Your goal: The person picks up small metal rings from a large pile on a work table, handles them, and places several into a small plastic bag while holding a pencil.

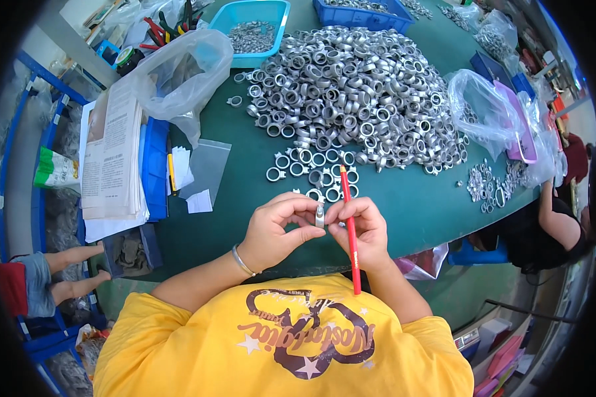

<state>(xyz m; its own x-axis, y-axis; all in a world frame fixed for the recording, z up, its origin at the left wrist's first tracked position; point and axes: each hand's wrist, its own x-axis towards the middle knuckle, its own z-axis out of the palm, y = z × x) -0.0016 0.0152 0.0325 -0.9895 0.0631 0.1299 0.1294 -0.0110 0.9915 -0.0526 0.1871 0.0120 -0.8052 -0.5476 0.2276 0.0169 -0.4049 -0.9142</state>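
My left hand [281, 228] pinches a small silver metal ring clamp [320, 216], turned edge-on, between thumb and fingers near the table's front edge. Beside it, my right hand [364, 231] grips a red pencil [349, 228] that stands nearly upright in the picture, its sharpened end pointing away from me. The right fingertips come close to the clamp; whether they touch it I cannot tell. Just beyond both hands lie several loose ring clamps [298, 155], spread flat. Behind them rises a large heap of the same clamps [351, 86].
Left on the green table [238, 218] are a plastic bag [185, 73], stacked newspapers [112, 159] and a blue bin [155, 165]. At the back stand a light-blue basket [285, 26] and a blue tray [397, 23]. Small metal parts [490, 185] lie at right, near another person's arm [547, 205].
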